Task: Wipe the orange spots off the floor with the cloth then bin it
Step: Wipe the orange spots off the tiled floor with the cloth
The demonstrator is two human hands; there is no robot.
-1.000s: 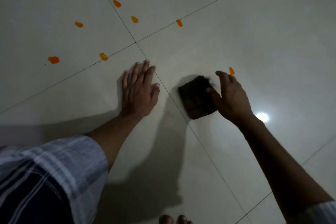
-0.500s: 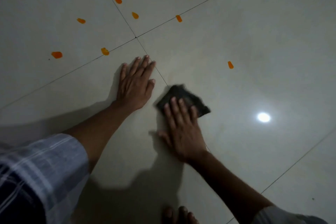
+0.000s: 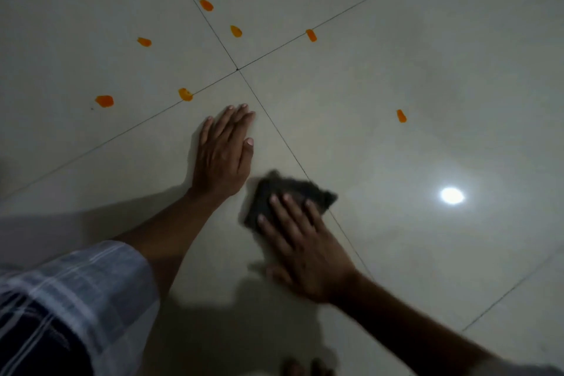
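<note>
Head cam: right hand [image 3: 305, 250] lies flat w/ straight fingers pressing down on the dark cloth [image 3: 293, 192], which pokes out on the far side of the fingertips, blurry. Left hand [image 3: 224, 151] is spread flat on the tile floor [image 3: 427, 40], just left of the cloth, holding nothing. Seven orange spots [image 3: 185, 94] sit farther out; nearest one on the right [image 3: 401, 116] is well apart from the cloth.

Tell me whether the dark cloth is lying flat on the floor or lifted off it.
Flat on the floor: the dark cloth lies against the pale tile under the straight fingers of the right hand.
</note>
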